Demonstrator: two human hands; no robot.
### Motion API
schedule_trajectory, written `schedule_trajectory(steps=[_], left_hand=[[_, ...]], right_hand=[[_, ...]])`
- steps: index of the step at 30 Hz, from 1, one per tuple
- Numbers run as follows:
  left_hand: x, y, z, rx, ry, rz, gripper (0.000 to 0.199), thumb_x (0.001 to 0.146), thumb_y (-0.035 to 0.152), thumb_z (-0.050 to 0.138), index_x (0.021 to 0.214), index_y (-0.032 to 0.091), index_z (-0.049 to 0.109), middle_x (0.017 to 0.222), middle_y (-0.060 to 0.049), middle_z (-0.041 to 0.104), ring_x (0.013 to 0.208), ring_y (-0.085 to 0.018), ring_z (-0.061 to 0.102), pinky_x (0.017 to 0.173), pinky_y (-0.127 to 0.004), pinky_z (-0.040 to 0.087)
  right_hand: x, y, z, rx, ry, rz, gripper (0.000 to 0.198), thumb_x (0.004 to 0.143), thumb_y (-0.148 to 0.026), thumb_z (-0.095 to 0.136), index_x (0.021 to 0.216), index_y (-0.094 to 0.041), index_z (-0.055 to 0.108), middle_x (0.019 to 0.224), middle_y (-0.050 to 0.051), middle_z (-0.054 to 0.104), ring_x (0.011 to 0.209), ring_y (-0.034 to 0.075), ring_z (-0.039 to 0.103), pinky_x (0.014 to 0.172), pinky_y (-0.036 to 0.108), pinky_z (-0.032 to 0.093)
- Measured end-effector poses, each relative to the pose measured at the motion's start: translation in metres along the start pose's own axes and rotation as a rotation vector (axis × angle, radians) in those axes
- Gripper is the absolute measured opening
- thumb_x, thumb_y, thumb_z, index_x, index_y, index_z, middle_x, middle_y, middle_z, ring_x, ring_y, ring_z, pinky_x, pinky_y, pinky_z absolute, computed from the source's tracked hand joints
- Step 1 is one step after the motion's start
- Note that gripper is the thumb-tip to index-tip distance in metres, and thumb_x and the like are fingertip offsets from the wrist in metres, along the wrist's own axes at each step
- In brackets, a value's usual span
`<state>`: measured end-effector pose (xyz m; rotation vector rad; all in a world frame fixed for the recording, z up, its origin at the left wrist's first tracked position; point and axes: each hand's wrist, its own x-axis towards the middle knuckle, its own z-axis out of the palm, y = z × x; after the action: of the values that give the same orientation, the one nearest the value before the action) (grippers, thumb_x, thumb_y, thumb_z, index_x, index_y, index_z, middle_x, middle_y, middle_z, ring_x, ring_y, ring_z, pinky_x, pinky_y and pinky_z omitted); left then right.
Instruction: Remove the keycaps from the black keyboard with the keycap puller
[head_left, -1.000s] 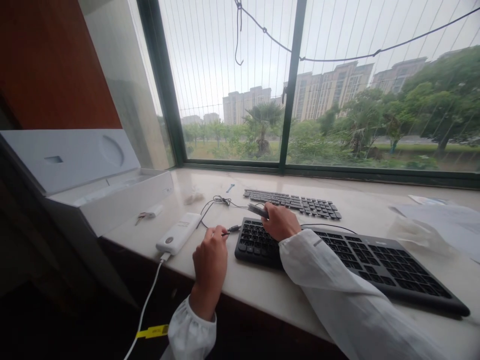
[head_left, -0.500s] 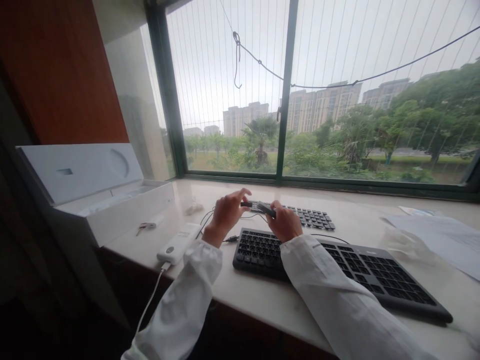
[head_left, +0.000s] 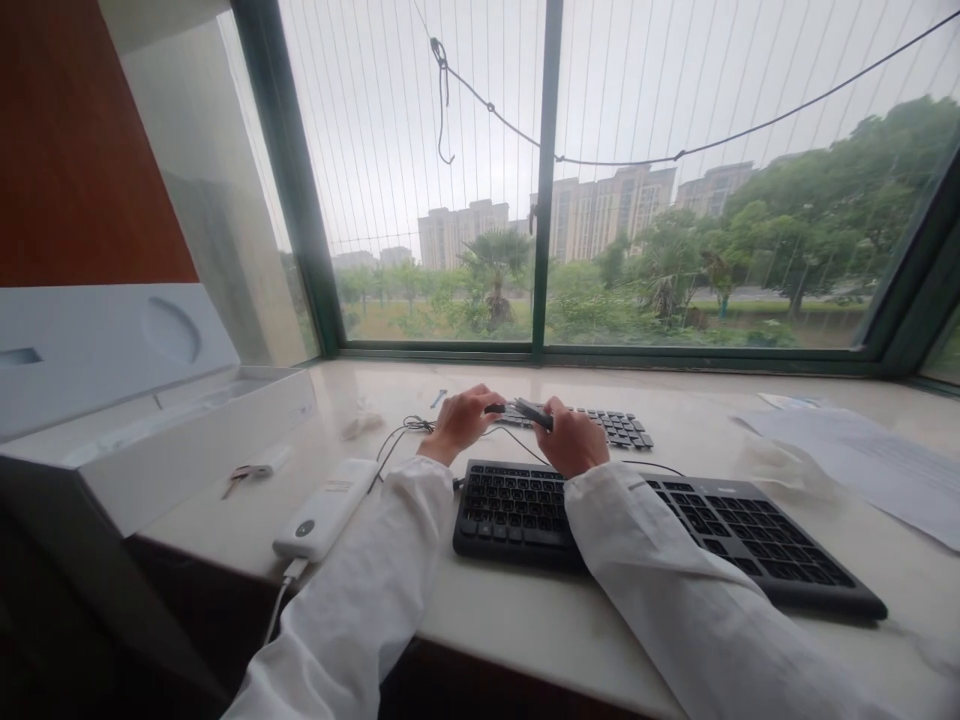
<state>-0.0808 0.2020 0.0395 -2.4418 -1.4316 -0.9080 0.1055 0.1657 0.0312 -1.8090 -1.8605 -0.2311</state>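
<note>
My left hand [head_left: 463,425] is closed, with a small black piece [head_left: 495,408] that looks like a keycap pinched between thumb and fingers. In my right hand [head_left: 574,438] is a small black brush [head_left: 541,416], its greyish bristle end pointing left at the black piece. Both hands are raised over the far edge of a black keyboard [head_left: 517,500], whose keycaps appear to be off. Rows of loose black keycaps [head_left: 626,430] lie behind it on the white counter, partly hidden by my hands. My right sleeve covers the keyboard's middle.
To the left are a white power bank [head_left: 326,510] with a cable plugged in, a small white item with keys [head_left: 259,468], and an open white box [head_left: 187,430]. A bundled black cable [head_left: 412,424] lies by my left hand. Papers [head_left: 862,465] rest at right, below the window.
The view has shifted, so the box and power bank sit further left. My left hand has turned, its fingers now closer together around the black piece. The right hand still holds the brush.
</note>
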Motion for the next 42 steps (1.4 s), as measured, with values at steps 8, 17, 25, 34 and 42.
schedule_trajectory(steps=[8,17,25,34,42], left_hand=[[0.001,0.009,0.006,-0.416,0.061,-0.063,0.021,0.078,0.029,0.068,0.098,0.024,0.069,0.094,-0.003,0.067,0.072,-0.014,0.060,0.073,-0.029,0.046],[0.004,0.014,0.012,-1.123,-0.097,-0.464,0.046,0.071,0.049,0.070,0.102,0.017,0.056,0.091,-0.006,0.068,0.062,-0.012,0.064,0.049,-0.018,0.033],[0.003,0.008,0.015,-1.077,-0.121,-0.470,0.046,0.074,0.056,0.065,0.096,0.016,0.059,0.090,-0.009,0.071,0.050,-0.009,0.058,0.043,-0.019,0.029],[0.001,0.004,0.011,-0.927,-0.115,-0.310,0.043,0.079,0.052,0.062,0.097,0.014,0.062,0.097,-0.011,0.070,0.049,-0.007,0.058,0.046,-0.020,0.038],[0.001,0.001,0.014,-0.895,-0.028,-0.217,0.044,0.073,0.048,0.070,0.101,0.014,0.066,0.100,-0.011,0.068,0.051,-0.007,0.056,0.053,-0.024,0.048]], right_hand=[[0.001,0.002,0.006,0.077,-0.068,0.024,0.026,0.086,-0.039,0.047,0.098,-0.021,0.061,0.080,0.009,0.069,0.075,0.023,0.064,0.060,0.028,0.033],[-0.003,0.002,0.012,0.212,0.064,-0.221,0.031,0.086,-0.042,0.050,0.108,-0.024,0.062,0.081,0.006,0.072,0.075,0.022,0.066,0.064,0.026,0.036],[0.007,0.004,0.013,0.540,-0.002,-0.049,0.036,0.083,-0.046,0.049,0.092,-0.019,0.072,0.078,0.005,0.070,0.075,0.019,0.063,0.066,0.026,0.040],[0.011,0.008,0.009,0.664,-0.074,0.043,0.036,0.079,-0.046,0.050,0.083,-0.016,0.070,0.068,0.003,0.064,0.066,0.017,0.057,0.063,0.027,0.037],[0.009,0.004,0.005,0.678,-0.084,0.043,0.034,0.079,-0.045,0.050,0.083,-0.016,0.069,0.071,0.003,0.064,0.069,0.017,0.057,0.066,0.027,0.037]])
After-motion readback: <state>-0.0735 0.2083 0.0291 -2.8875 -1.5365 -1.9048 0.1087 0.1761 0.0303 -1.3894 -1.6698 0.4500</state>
